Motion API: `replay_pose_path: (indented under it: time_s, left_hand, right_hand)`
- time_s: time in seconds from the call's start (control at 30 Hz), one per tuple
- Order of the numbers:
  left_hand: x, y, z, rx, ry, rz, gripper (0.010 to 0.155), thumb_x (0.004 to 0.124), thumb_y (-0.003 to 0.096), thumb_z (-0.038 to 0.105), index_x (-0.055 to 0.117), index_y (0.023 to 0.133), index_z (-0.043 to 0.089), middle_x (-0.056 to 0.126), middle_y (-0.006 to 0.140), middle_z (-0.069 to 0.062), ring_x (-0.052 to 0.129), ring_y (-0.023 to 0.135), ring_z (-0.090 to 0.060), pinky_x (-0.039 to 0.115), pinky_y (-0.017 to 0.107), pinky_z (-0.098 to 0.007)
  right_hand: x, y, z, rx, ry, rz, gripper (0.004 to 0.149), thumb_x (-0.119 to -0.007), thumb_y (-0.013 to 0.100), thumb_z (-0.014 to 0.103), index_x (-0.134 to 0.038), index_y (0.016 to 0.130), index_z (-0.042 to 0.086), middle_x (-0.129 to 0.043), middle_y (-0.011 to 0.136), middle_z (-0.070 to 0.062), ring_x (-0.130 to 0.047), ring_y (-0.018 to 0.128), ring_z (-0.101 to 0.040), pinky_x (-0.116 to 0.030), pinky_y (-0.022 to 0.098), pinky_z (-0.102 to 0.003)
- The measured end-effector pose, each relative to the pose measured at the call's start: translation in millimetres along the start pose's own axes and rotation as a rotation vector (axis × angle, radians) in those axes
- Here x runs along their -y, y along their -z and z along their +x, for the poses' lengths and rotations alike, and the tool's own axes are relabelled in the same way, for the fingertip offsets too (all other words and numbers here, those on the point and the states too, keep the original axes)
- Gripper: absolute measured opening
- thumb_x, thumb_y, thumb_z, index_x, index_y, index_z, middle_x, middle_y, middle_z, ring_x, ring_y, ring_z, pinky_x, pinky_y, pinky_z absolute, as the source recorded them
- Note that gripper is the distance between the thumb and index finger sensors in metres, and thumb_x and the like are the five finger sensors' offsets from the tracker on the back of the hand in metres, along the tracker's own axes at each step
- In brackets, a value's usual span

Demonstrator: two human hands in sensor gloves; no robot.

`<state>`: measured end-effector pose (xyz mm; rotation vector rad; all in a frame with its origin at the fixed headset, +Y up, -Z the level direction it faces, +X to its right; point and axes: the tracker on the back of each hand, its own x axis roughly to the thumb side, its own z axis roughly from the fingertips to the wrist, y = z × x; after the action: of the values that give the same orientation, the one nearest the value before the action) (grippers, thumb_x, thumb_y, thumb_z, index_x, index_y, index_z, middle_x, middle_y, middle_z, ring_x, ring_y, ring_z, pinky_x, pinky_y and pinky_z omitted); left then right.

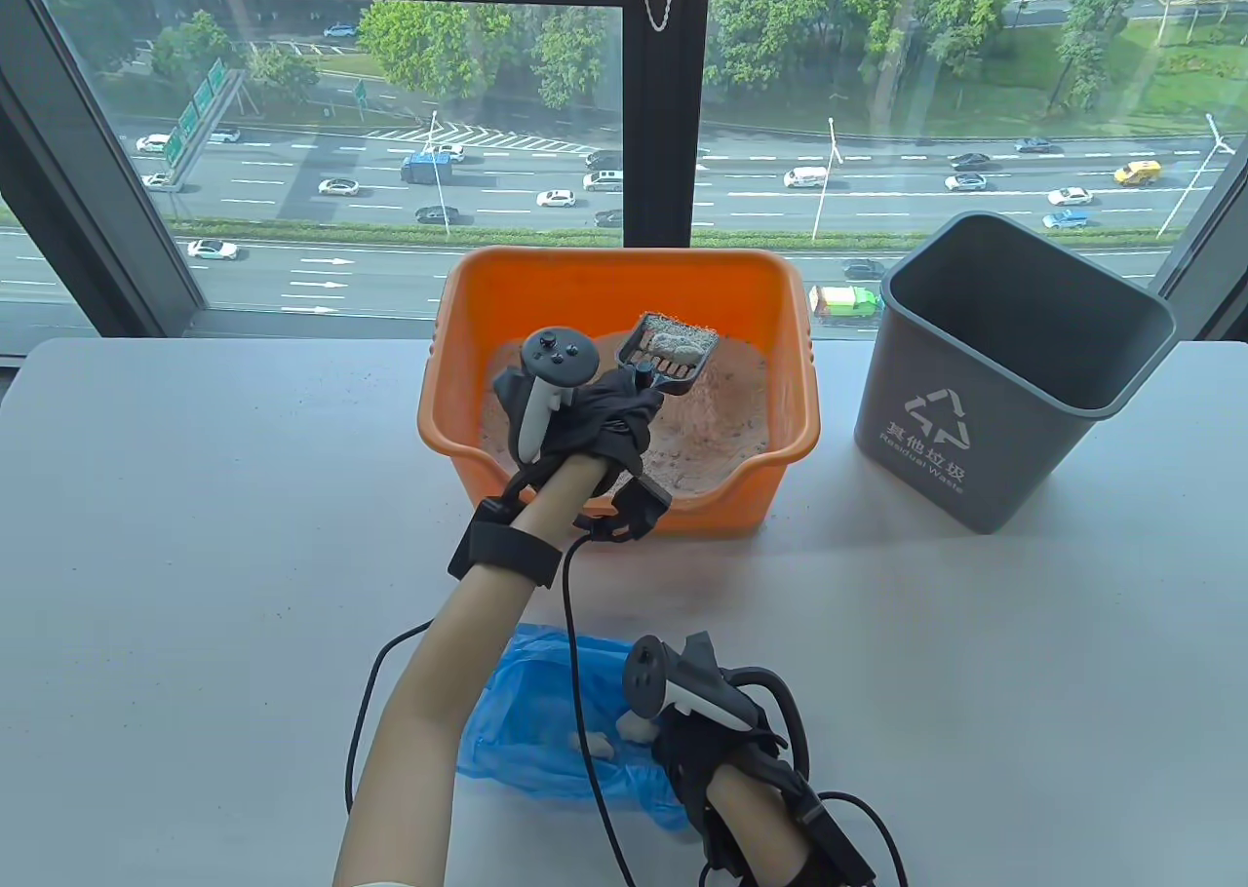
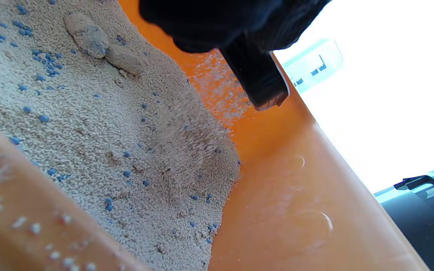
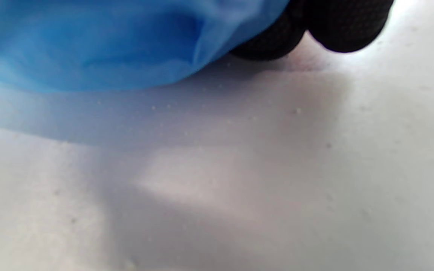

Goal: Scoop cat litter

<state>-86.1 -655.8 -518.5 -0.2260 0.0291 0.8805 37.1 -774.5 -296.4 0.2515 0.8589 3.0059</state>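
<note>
Two hands worked at a white table [image 1: 195, 497] by a big window [image 1: 390, 146]. From above, an orange tub [image 1: 624, 288] of sandy litter [image 1: 721, 419] sat at the far middle of the table. A grey bin [image 1: 1014, 370] stood just to its right, apart from it. A blue bag [image 1: 546, 721] lay flat near the front edge, with a few pale lumps on it. The left hand [image 1: 595, 414] reached out over the tub, and its fingers were curled tight round the handle of a dark scoop [image 1: 673, 346]. The scoop was held up above the litter and carried a grey clump [image 1: 676, 342]. The right hand [image 1: 717, 731] lay low on the right edge of the bag, with black cables trailing from both wrists.

From the left wrist, the litter [image 2: 100, 124] was piled against the orange wall [image 2: 296, 195], with small blue bits in it and two lumps near the top. Fine grains were falling past the dark end of the scoop handle [image 2: 258, 79], which stuck out under the gloved left hand [image 2: 217, 22]. A corner of the bin [image 2: 424, 210] showed past the rim.

From the right wrist, the bag [image 3: 100, 41] filled the top left, lying on the table [image 3: 239, 188]. Two dark fingertips [image 3: 349, 26] of the right hand pressed down on its edge, but I could not tell if they pinched it.
</note>
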Motion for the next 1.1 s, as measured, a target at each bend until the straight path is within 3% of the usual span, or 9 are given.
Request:
replay_pose_path:
  time_s: [0.07, 0.13, 0.3, 0.4, 0.5, 0.57, 0.67, 0.73, 1.1]
  left_hand:
    - [-1, -4, 0, -0.008, 0.057, -0.079, 0.063, 0.07, 0.055, 0.039, 0.049, 0.104, 0.006, 0.079, 0.075, -0.003, 0.09, 0.029, -0.003, 0.083, 0.02, -0.018]
    - [0, -10, 1, 0.023, -0.047, 0.064, 0.063, 0.072, 0.0534, 0.036, 0.051, 0.103, 0.004, 0.081, 0.073, -0.006, 0.091, 0.026, -0.006, 0.082, 0.017, -0.021]
    - [-1, -22, 12, 0.082, -0.042, 0.109, 0.063, 0.072, 0.0531, 0.037, 0.052, 0.103, 0.004, 0.081, 0.073, -0.005, 0.091, 0.025, -0.005, 0.082, 0.017, -0.02]
    - [-4, -19, 13, 0.063, -0.029, -0.026, 0.063, 0.07, 0.0548, 0.039, 0.05, 0.104, 0.005, 0.08, 0.075, -0.003, 0.09, 0.027, -0.003, 0.083, 0.019, -0.018]
    - [-11, -19, 18, 0.142, -0.107, 0.124, 0.063, 0.075, 0.0526, 0.035, 0.053, 0.103, 0.004, 0.082, 0.072, -0.007, 0.091, 0.025, -0.007, 0.082, 0.017, -0.022]
    - [-15, -19, 18, 0.096, -0.011, 0.03, 0.063, 0.072, 0.0541, 0.038, 0.051, 0.104, 0.006, 0.081, 0.074, -0.003, 0.091, 0.027, -0.003, 0.083, 0.019, -0.019]
    - [-16, -20, 16, 0.102, -0.068, 0.123, 0.063, 0.074, 0.0529, 0.035, 0.053, 0.103, 0.003, 0.082, 0.072, -0.007, 0.091, 0.025, -0.007, 0.082, 0.017, -0.022]
    - [-17, -20, 16, 0.106, 0.02, 0.006, 0.063, 0.072, 0.0541, 0.038, 0.051, 0.104, 0.006, 0.081, 0.074, -0.004, 0.091, 0.027, -0.003, 0.083, 0.019, -0.019]
    - [-27, -23, 6, 0.083, -0.015, 0.002, 0.063, 0.074, 0.0537, 0.036, 0.053, 0.103, 0.004, 0.082, 0.073, -0.006, 0.091, 0.027, -0.005, 0.083, 0.018, -0.02]
  right_hand:
    - [0, 0, 0, 0.001, -0.001, -0.001, 0.073, -0.078, 0.041, 0.03, -0.037, 0.099, 0.018, -0.05, 0.09, -0.026, -0.08, 0.051, -0.016, -0.073, 0.042, -0.04]
    - [0, 0, 0, 0.002, 0.0, -0.001, 0.072, -0.078, 0.041, 0.03, -0.037, 0.099, 0.018, -0.05, 0.09, -0.026, -0.08, 0.051, -0.016, -0.073, 0.042, -0.04]
    - [0, 0, 0, 0.002, 0.0, 0.001, 0.072, -0.078, 0.041, 0.031, -0.037, 0.099, 0.018, -0.05, 0.09, -0.026, -0.08, 0.05, -0.016, -0.073, 0.042, -0.04]
    - [-1, 0, 0, 0.003, 0.001, 0.0, 0.072, -0.078, 0.041, 0.031, -0.037, 0.099, 0.018, -0.05, 0.09, -0.026, -0.08, 0.051, -0.015, -0.073, 0.042, -0.04]
    - [-1, 0, 0, 0.004, 0.004, 0.002, 0.072, -0.078, 0.041, 0.031, -0.037, 0.099, 0.018, -0.05, 0.09, -0.026, -0.08, 0.051, -0.015, -0.073, 0.042, -0.04]
    - [-1, 0, 0, 0.003, 0.003, 0.002, 0.073, -0.078, 0.041, 0.031, -0.037, 0.099, 0.018, -0.05, 0.09, -0.026, -0.08, 0.051, -0.016, -0.073, 0.042, -0.04]
    - [-1, 0, 0, 0.005, 0.005, 0.002, 0.073, -0.078, 0.041, 0.031, -0.037, 0.099, 0.018, -0.05, 0.09, -0.026, -0.08, 0.051, -0.016, -0.073, 0.042, -0.04]
    - [-1, 0, 0, 0.003, 0.004, 0.003, 0.073, -0.078, 0.041, 0.031, -0.037, 0.099, 0.018, -0.05, 0.09, -0.026, -0.08, 0.051, -0.016, -0.073, 0.042, -0.04]
    - [-1, 0, 0, 0.003, 0.004, 0.003, 0.072, -0.078, 0.041, 0.031, -0.037, 0.099, 0.018, -0.05, 0.09, -0.026, -0.08, 0.051, -0.016, -0.073, 0.042, -0.04]
